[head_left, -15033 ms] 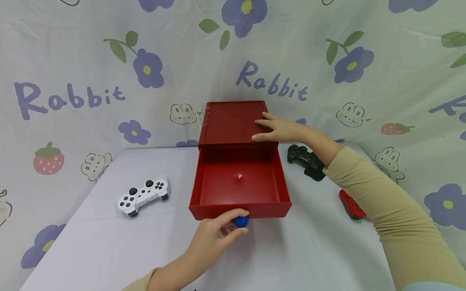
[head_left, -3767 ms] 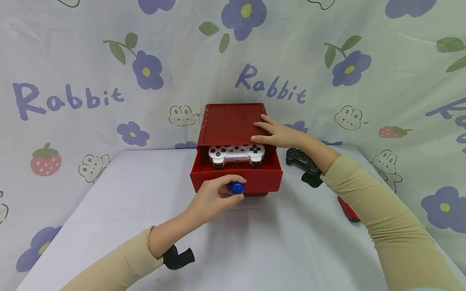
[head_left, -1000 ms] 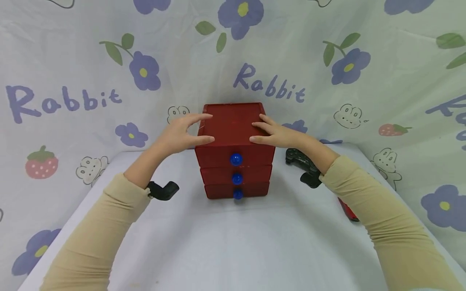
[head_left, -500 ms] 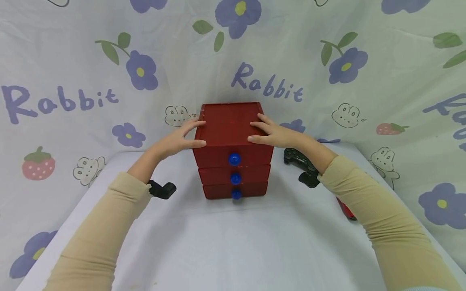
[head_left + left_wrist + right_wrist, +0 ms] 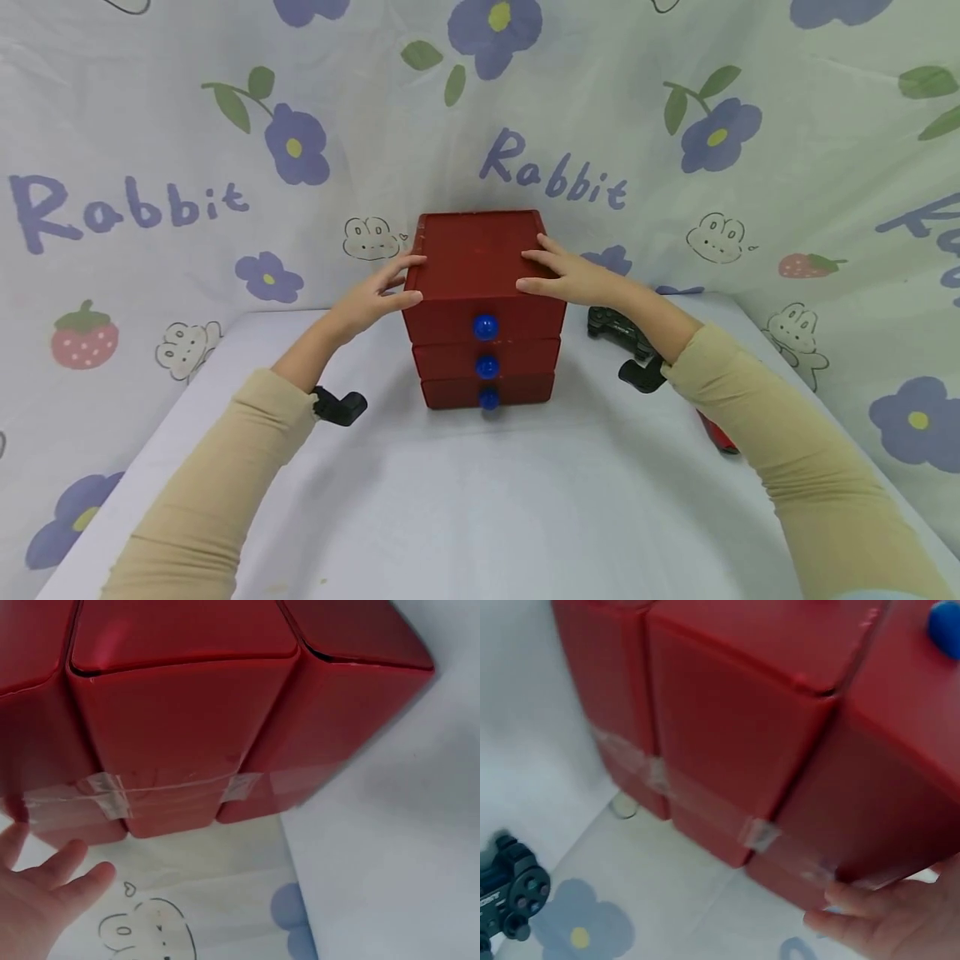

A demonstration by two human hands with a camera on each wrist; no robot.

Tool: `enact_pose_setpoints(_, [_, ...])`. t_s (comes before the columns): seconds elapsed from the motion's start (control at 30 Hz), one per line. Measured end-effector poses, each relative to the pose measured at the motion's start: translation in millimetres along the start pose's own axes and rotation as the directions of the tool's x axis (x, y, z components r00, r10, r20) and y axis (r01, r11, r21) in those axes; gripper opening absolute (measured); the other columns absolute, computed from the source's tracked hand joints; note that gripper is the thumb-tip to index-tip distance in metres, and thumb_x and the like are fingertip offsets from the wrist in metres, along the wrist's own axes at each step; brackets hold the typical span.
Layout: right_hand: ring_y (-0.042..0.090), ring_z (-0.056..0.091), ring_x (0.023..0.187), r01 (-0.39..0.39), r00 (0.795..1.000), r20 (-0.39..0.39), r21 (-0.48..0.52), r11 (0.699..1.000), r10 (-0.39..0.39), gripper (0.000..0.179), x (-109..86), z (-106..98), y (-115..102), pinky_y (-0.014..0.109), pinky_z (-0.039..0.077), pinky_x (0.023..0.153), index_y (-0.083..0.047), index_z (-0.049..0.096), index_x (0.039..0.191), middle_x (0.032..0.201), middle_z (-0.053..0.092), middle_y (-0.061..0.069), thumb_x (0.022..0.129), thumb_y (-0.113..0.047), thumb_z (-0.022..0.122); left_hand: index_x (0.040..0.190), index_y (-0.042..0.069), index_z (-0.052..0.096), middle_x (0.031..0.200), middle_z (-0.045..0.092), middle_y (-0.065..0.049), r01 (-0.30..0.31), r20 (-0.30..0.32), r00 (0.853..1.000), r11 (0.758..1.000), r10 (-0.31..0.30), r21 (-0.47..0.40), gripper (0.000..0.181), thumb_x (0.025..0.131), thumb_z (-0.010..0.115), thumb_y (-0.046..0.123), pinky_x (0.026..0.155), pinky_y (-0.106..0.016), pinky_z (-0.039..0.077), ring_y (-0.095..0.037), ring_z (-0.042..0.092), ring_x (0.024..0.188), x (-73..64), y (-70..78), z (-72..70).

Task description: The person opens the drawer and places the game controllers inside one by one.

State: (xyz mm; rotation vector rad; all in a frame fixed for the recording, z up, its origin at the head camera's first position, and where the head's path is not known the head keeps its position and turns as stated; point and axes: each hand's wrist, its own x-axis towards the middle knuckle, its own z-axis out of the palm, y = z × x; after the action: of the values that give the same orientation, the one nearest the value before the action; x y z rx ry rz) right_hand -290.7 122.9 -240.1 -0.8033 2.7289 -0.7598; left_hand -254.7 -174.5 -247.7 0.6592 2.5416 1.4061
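A red three-tier drawer box stands at the back middle of the table in the head view, all its drawers closed. Each drawer front carries a blue round knob. My left hand lies at the box's upper left edge, fingers spread and touching it. On the upper right edge rests my right hand, its fingers also spread. Clear tape runs round the box's sides in both wrist views, where the left fingers and right fingers are partly seen. The drawers' insides are hidden.
A black game controller lies right of the box, partly behind the right wrist's black camera mount. A red controller is mostly hidden under the right sleeve. A printed cloth hangs close behind the box on the white table.
The white game controller, first on the table at left, went into the top drawer, which was then pushed closed. My left hand left the knob for the box's left edge; my right hand stayed.
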Motion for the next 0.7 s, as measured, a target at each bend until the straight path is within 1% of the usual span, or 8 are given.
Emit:
enact_pose_setpoints(0.13, [0.022, 0.015, 0.125, 0.050, 0.992, -0.116, -0.002, 0.999, -0.050, 0.068, -12.4, 2.6, -7.0, 0.046, 0.021, 0.095, -0.016, 0.027, 0.130, 0.138, 0.012, 0.004, 0.076, -0.053, 0.045, 0.130, 0.016, 0.023, 0.139, -0.001, 0.001, 0.004, 0.011, 1.000, 1.000, -0.004, -0.005, 0.054, 0.082, 0.047, 0.024, 0.093, -0.051, 0.017, -0.032, 0.011, 0.123, -0.1, 0.5, 0.5])
enact_pose_setpoints(0.2, [0.020, 0.020, 0.123, 0.115, 0.969, -0.220, -0.009, 0.993, -0.114, 0.061, -20.0, 5.9, -10.7, 0.043, 0.023, 0.095, -0.015, 0.034, 0.127, 0.136, 0.021, 0.004, 0.077, -0.047, 0.049, 0.131, 0.017, 0.022, 0.139, 0.000, 0.001, 0.012, 0.015, 1.000, 1.000, -0.012, -0.003, 0.055, 0.082, 0.047, 0.025, 0.093, -0.052, 0.017, -0.033, 0.011, 0.123, -0.4, -0.2, -0.3])
enact_pose_setpoints(0.23, [0.018, 0.024, 0.121, 0.156, 0.948, -0.280, -0.012, 0.988, -0.153, 0.057, -24.0, 8.3, -12.3, 0.041, 0.025, 0.094, -0.014, 0.037, 0.124, 0.134, 0.026, 0.004, 0.077, -0.043, 0.051, 0.131, 0.017, 0.022, 0.139, 0.000, 0.001, 0.017, 0.019, 1.000, 1.000, -0.017, -0.003, 0.055, 0.082, 0.047, 0.025, 0.093, -0.052, 0.017, -0.033, 0.011, 0.123, -0.4, -0.6, -0.7])
enact_pose_setpoints(0.33, [0.016, 0.038, 0.110, 0.280, 0.860, -0.438, -0.027, 0.960, -0.263, 0.045, -36.9, 17.6, -15.2, 0.035, 0.034, 0.088, -0.009, 0.047, 0.115, 0.120, 0.043, 0.005, 0.077, -0.029, 0.057, 0.131, 0.019, 0.021, 0.139, 0.000, 0.002, 0.030, 0.027, 0.999, 1.000, -0.030, 0.001, 0.056, 0.082, 0.046, 0.026, 0.093, -0.053, 0.016, -0.034, 0.010, 0.123, -0.6, -1.4, -1.6])
enact_pose_setpoints(0.4, [0.014, 0.045, 0.098, 0.335, 0.813, -0.495, -0.030, 0.942, -0.305, 0.039, -45.9, 25.5, -16.0, 0.032, 0.039, 0.080, -0.006, 0.051, 0.110, 0.109, 0.051, 0.006, 0.076, -0.023, 0.059, 0.131, 0.019, 0.020, 0.139, -0.001, 0.002, 0.033, 0.031, 0.999, 0.999, -0.033, 0.002, 0.056, 0.082, 0.046, 0.027, 0.093, -0.053, 0.016, -0.034, 0.010, 0.123, -0.6, -1.3, -1.9])
enact_pose_setpoints(0.47, [0.013, 0.047, 0.087, 0.363, 0.781, -0.529, -0.049, 0.930, -0.333, 0.035, -54.3, 34.9, -15.7, 0.028, 0.042, 0.072, -0.005, 0.053, 0.106, 0.098, 0.055, 0.005, 0.075, -0.020, 0.061, 0.131, 0.019, 0.020, 0.139, -0.001, 0.002, 0.035, 0.033, 0.999, 0.999, -0.035, 0.002, 0.056, 0.082, 0.046, 0.027, 0.092, -0.054, 0.016, -0.034, 0.009, 0.123, -0.4, -1.3, -2.0])
enact_pose_setpoints(0.6, [0.013, 0.048, 0.078, 0.383, 0.744, -0.553, -0.106, 0.918, -0.375, 0.032, -66.5, 53.6, -14.4, 0.027, 0.042, 0.064, -0.004, 0.055, 0.102, 0.086, 0.056, 0.004, 0.073, -0.016, 0.063, 0.131, 0.019, 0.020, 0.139, -0.002, 0.002, 0.035, 0.035, 0.999, 0.999, -0.035, 0.004, 0.055, 0.082, 0.046, 0.027, 0.093, -0.054, 0.016, -0.034, 0.009, 0.123, 0.4, -1.5, -1.6])
enact_pose_setpoints(0.7, [0.011, 0.048, 0.076, 0.382, 0.749, -0.547, -0.106, 0.918, -0.374, 0.032, -70.7, 66.6, -12.8, 0.025, 0.042, 0.063, -0.004, 0.055, 0.101, 0.083, 0.055, 0.002, 0.072, -0.015, 0.064, 0.131, 0.019, 0.020, 0.139, -0.002, 0.003, 0.029, 0.038, 0.999, 1.000, -0.029, -0.005, 0.056, 0.083, 0.046, 0.027, 0.093, -0.053, 0.015, -0.033, 0.008, 0.123, 1.1, -2.0, -0.9])
